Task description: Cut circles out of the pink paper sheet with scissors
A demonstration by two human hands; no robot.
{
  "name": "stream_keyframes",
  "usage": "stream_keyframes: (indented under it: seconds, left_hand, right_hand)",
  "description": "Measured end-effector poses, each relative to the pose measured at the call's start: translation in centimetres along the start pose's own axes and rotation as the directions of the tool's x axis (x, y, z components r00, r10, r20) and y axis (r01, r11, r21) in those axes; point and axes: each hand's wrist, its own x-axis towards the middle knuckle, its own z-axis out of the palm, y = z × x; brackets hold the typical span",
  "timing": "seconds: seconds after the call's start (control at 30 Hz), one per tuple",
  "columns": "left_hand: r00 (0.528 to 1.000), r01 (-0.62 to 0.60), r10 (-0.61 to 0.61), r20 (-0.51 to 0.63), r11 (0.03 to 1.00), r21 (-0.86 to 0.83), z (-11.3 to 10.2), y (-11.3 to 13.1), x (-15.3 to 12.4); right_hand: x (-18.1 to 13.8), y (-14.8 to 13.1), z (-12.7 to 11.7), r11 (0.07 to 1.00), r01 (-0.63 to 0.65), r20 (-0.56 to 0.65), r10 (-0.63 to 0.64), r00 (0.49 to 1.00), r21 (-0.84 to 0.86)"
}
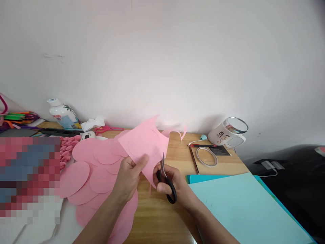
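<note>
My left hand (130, 174) is closed on a sheet of pink paper (143, 140), its thumb on the near face. A faint round outline shows on the sheet, and its right side has curved cut edges. In my right hand (172, 179) is a pair of scissors (170, 189) with black handles, fingers through the loops. The blades point up at the sheet's right edge, slightly apart. Below and left of my left hand lies a spread of overlapping pink paper circles (104, 181). A curled pink offcut (182, 134) sits behind the sheet.
Light blue paper sheets (243, 203) lie at the right front. A white mug (223, 132), a roll of tape (207, 157) and pencils (194, 159) are behind them. Pink-handled scissors (109, 129), a tissue (93, 123) and a white bottle (63, 113) stand along the wall at left.
</note>
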Motion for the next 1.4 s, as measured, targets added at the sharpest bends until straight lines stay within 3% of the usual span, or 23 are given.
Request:
stream_keyframes:
  seconds: [0.17,0.33,0.63,0.8,1.1,1.4]
  left_hand:
    - [1.000,0.012,-0.013,0.005,0.998,0.057,-0.06,-0.34,0.15]
    - [0.998,-0.002,0.006,-0.060,0.998,0.059,-0.09,-0.21,0.26]
    - [0.997,-0.048,0.066,-0.044,0.948,0.315,-0.31,-0.02,0.19]
    - [1.000,-0.007,0.007,0.000,0.959,0.282,-0.30,0.02,0.12]
    - [0.999,-0.011,-0.001,0.047,0.967,0.253,-0.38,0.00,0.09]
    - [0.992,0.043,-0.067,0.104,0.976,0.215,-0.29,0.07,0.02]
  right_hand:
    - [0.13,-0.18,-0.16,0.998,0.029,-0.101,-0.035,0.994,-0.055]
    - [0.15,-0.15,0.09,0.998,-0.043,-0.081,0.038,0.996,-0.055]
    - [0.14,0.09,-0.09,0.996,-0.089,-0.152,0.091,0.984,0.015]
    - [0.21,0.28,0.13,0.993,-0.083,-0.193,0.097,0.976,0.080]
    - [0.18,0.17,-0.09,0.993,-0.111,-0.280,0.095,0.955,-0.039]
    - [0.12,0.00,0.07,0.997,-0.074,-0.186,0.075,0.980,0.016]
